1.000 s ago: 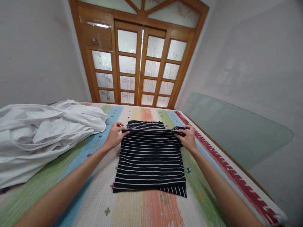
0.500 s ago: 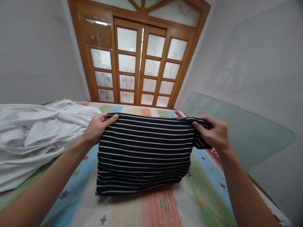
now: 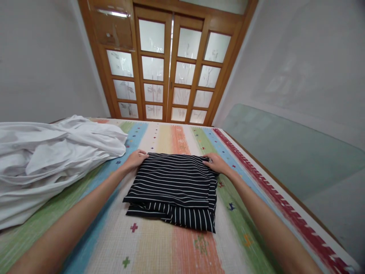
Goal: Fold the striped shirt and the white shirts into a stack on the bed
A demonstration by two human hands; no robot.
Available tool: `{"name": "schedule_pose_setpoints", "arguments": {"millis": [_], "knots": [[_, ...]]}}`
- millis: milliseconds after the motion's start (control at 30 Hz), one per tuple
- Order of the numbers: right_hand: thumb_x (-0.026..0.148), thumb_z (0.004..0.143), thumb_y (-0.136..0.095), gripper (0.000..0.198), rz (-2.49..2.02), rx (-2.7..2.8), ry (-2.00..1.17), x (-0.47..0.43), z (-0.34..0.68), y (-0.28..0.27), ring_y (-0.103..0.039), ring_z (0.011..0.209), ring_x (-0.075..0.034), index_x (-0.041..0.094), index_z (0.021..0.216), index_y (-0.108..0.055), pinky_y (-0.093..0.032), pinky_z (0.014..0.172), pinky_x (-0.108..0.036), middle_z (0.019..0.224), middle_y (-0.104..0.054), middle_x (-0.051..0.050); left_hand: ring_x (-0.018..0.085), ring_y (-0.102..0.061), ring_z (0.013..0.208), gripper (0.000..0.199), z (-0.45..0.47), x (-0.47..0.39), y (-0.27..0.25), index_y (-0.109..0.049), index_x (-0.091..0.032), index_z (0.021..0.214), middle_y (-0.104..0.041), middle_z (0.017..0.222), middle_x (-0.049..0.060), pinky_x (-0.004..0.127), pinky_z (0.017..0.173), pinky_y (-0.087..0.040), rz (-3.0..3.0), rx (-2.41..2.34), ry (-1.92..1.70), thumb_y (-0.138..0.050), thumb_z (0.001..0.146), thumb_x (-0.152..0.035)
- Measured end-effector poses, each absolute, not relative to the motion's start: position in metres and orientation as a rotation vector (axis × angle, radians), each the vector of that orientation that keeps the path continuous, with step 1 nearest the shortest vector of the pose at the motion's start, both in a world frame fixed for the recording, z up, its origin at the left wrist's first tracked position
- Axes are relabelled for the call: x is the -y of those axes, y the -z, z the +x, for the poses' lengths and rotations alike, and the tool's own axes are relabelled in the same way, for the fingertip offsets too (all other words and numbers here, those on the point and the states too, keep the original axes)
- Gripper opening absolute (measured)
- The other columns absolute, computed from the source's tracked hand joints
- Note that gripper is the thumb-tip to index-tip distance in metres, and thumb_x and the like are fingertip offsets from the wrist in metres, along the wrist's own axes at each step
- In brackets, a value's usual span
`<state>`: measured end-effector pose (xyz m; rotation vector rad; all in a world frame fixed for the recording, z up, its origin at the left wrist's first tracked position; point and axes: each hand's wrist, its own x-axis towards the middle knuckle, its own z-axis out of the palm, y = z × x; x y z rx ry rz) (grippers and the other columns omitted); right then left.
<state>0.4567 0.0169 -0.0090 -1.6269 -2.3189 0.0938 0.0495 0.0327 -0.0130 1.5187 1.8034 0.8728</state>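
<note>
A black garment with thin white stripes (image 3: pixel 173 179) lies folded into a rough rectangle on the bed; which kind of clothing it is, I cannot tell. Its near edge shows uneven layers, with one flap sticking out underneath. At the far left corner, my left hand (image 3: pixel 137 158) is closed on the cloth. My right hand (image 3: pixel 215 163) grips the far right corner, thumb on top near the edge. Part of the fingers of both hands is hidden.
A rumpled white sheet (image 3: pixel 57 152) is heaped on the left of the bed. The bed has a colourful striped cover (image 3: pixel 154 247). A pale green headboard-like panel (image 3: pixel 285 144) stands along the right wall. Wooden doors with glass panes (image 3: pixel 168 68) are beyond the far edge.
Both hands have lowered the garment from held up in the air onto the bed, moving away from me and closer together. It now lies flat, with another fold showing.
</note>
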Motion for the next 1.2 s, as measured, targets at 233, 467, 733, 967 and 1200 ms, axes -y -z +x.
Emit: {"name": "schedule_pose_setpoints", "arguments": {"millis": [233,467,733,967,1200], "knots": [[0.047,0.100,-0.033,0.052,-1.399,2.407,0.063,0.007,0.483,0.038,-0.039,0.140,-0.027,0.020,0.138,-0.053,-0.031,0.116,-0.049,0.148,-0.047,-0.011,0.025,-0.056,0.111,0.032,0.067,0.023,-0.001,-0.059,-0.018,0.109,-0.063,0.116,0.009,0.042,0.102,-0.042,2.402,-1.408,-0.927,-0.056,0.087,-0.041],[0.045,0.101,-0.025,0.052,-1.438,2.269,0.074,0.026,0.485,0.036,-0.031,0.143,-0.029,0.021,0.138,-0.052,-0.027,0.114,-0.058,0.147,-0.047,-0.013,0.021,-0.056,0.100,0.026,0.067,0.099,0.008,-0.061,-0.022,0.109,-0.061,0.107,0.006,0.038,0.089,-0.048,2.704,-0.848,-0.572,-0.056,0.091,-0.041],[0.050,0.089,-0.056,0.041,-0.764,2.740,0.003,0.113,0.380,-0.013,-0.058,0.093,-0.021,0.018,0.113,-0.062,-0.048,0.081,-0.037,0.102,-0.065,-0.009,0.019,-0.057,0.087,0.023,0.062,0.121,0.012,-0.061,-0.021,0.106,-0.061,0.094,0.005,0.033,0.075,-0.049,2.736,-0.780,-0.580,-0.061,0.088,-0.035],[0.012,0.092,-0.039,0.025,-0.663,2.809,0.358,0.143,0.365,-0.008,-0.046,0.060,-0.014,0.018,0.074,-0.054,-0.031,0.055,-0.030,0.068,-0.055,-0.002,0.015,-0.052,0.072,0.018,0.067,0.130,0.007,-0.060,-0.019,0.085,-0.059,0.078,0.004,0.029,0.063,-0.042,2.877,-0.666,-0.660,-0.045,0.092,-0.013],[0.014,0.084,-0.045,0.015,-0.581,2.896,0.242,0.173,0.368,0.006,-0.044,0.057,-0.014,0.020,0.073,-0.053,-0.026,0.050,-0.031,0.066,-0.056,-0.001,0.015,-0.048,0.066,0.028,0.069,0.148,0.016,-0.056,-0.020,0.076,-0.058,0.073,0.003,0.032,0.059,-0.038,2.951,-0.583,-0.663,-0.038,0.092,-0.007]]}}
